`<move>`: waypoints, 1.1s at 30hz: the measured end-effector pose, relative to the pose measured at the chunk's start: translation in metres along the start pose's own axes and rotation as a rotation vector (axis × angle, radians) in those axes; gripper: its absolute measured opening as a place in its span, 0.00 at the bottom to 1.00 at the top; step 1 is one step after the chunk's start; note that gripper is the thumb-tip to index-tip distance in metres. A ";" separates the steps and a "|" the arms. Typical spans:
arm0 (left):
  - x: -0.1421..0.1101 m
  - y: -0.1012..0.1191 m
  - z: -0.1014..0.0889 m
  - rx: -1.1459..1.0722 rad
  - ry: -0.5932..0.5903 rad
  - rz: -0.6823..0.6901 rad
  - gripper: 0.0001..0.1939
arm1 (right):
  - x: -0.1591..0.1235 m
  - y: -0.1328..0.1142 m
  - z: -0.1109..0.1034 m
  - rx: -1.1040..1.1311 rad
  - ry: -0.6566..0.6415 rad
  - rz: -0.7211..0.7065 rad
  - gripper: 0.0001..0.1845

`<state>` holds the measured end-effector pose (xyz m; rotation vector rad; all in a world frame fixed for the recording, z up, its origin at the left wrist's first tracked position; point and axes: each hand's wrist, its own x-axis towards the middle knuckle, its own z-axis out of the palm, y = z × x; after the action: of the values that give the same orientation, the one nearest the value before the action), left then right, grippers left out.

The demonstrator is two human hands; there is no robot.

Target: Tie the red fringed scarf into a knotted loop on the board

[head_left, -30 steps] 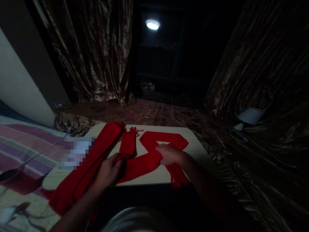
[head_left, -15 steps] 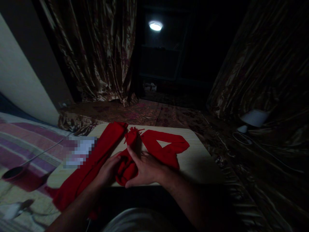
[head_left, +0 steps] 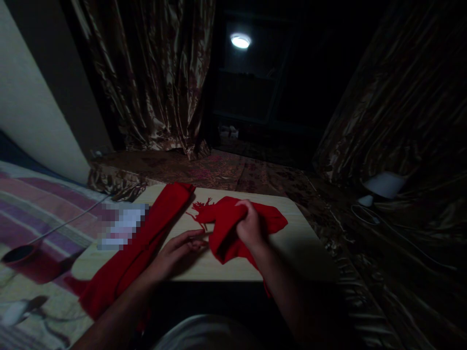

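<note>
A red fringed scarf lies bunched on a small pale wooden table. My right hand is closed on a fold of it and holds it a little above the tabletop. My left hand lies flat on the wood just left of that bundle, fingers stretched out and holding nothing. A second long red scarf runs diagonally across the table's left side and hangs over the near left corner.
A blurred white patch sits at the table's left edge. A striped bedcover and a thin cable lie to the left. Shiny patterned curtains hang behind. A white lamp rests at right.
My right hand has gathered the scarf and carried it right and up off the table. My left hand let go of the cloth and flattened on the wood.
</note>
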<state>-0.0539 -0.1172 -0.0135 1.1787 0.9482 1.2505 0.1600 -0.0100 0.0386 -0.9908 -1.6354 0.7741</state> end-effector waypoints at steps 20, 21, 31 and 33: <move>0.030 -0.009 0.031 0.896 -0.096 0.078 0.24 | -0.019 0.015 -0.121 -0.706 -0.026 0.081 0.24; 0.035 -0.011 0.037 1.024 -0.066 0.119 0.26 | -0.028 0.008 -0.111 -0.674 -0.167 -0.002 0.27; 0.092 -0.029 0.080 1.304 -0.123 0.291 0.28 | -0.046 0.022 -0.067 -0.751 -0.442 -0.125 0.23; 0.099 -0.028 0.080 1.302 -0.114 0.286 0.23 | -0.029 0.037 -0.077 -0.588 -0.248 -0.036 0.16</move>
<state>0.0405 -0.0282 -0.0182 2.4089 1.6070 0.6568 0.2465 -0.0182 0.0147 -1.3028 -2.1557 0.4004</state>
